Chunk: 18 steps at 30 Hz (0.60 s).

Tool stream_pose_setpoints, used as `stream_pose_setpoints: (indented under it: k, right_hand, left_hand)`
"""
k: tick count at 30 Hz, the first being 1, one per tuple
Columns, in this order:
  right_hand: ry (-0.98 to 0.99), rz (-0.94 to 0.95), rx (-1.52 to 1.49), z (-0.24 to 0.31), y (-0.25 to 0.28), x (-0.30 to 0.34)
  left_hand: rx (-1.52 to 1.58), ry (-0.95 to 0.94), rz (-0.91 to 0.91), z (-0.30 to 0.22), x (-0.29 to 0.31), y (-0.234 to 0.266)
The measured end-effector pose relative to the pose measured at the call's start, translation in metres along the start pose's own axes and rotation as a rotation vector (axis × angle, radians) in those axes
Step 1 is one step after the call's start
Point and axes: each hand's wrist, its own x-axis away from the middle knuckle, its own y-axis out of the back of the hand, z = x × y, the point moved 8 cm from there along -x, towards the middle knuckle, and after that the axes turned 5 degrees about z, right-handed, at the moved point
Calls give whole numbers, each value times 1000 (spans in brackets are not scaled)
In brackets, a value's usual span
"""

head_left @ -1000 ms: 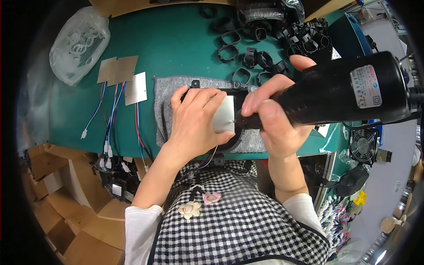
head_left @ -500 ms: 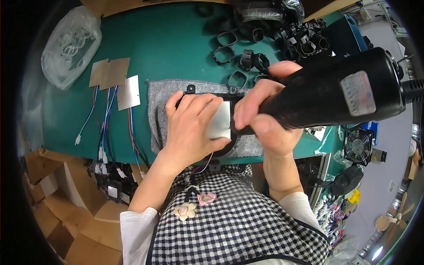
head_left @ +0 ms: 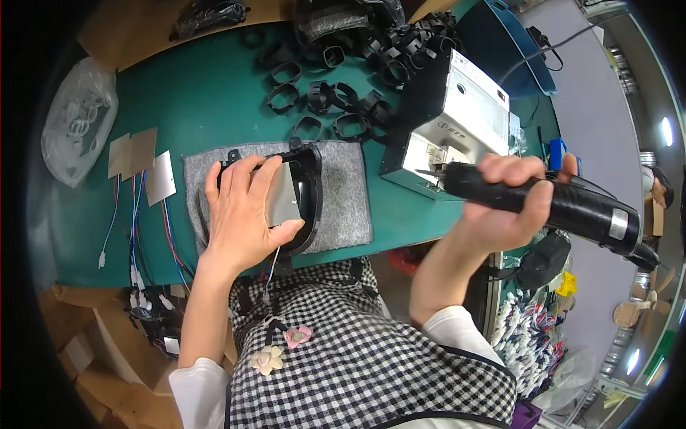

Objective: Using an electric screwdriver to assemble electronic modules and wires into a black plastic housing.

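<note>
My left hand [head_left: 246, 211] lies over a silver metal plate [head_left: 284, 196] seated in a black plastic housing [head_left: 310, 171], thumb on the lower right and fingers over the upper left. Thin wires [head_left: 273, 264] run out below the thumb. Under the housing is a grey felt cloth [head_left: 344, 200]. Off to the right, my right hand [head_left: 511, 207] is closed around a black electric screwdriver [head_left: 582, 214]. Its thin bit points left, at the front of a silver and black box [head_left: 468, 107] that looks like a screw feeder; whether they touch, I cannot tell.
Metal plates with wires [head_left: 161, 179] lie at the left, near a clear plastic bag [head_left: 78, 121] of rings. Several black plastic rings [head_left: 284, 98] spread across the green table at the back. A blue bin [head_left: 511, 46] stands behind the box. Bundled cables [head_left: 525, 336] sit at the lower right.
My right hand has carried the screwdriver away from the plate, rightward to the box. The left hand keeps its hold on the plate. The whole view has shifted right, bringing the box into sight.
</note>
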Motion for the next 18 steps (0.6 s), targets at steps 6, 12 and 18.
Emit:
stream_pose_setpoints:
  k: [6,12,18]
  right_hand:
    - [-2,-9,241,-10,16,-6]
    - [-293,55,426,-23,-1,9]
    - [-137,303,-122,-6,-101,39]
  left_hand:
    - [-7,-40,-10,10,-2,0]
    - [123,107,-112,38,17,16]
    - [318,59,-151,50,24,-3]
